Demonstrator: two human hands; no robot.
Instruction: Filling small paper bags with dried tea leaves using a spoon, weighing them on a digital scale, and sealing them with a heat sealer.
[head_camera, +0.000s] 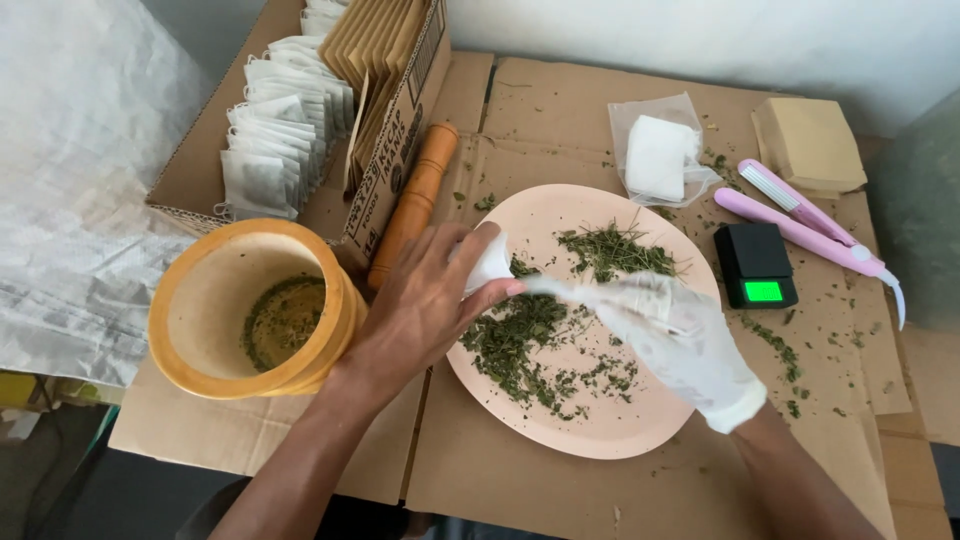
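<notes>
Over the pink plate, we hold a small white bag between both hands.

Above the plate (600, 430), scattered with dried green herb (520, 335), our bare left hand (425, 300) pinches the white bag (492, 262) at its left end; our gloved right hand (680, 335) grips its other end, fingers closed on it; the bag sits over the plate's middle, just clear of the herb; at the left a wooden mortar (250, 310) stands on the cardboard-covered surface (530, 490), a wooden pestle (415, 200) just beyond it; far left, a carton (200, 170) holds white sachets; right of the plate lie a small black scale (757, 262) and a pink sealer (800, 225).
</notes>
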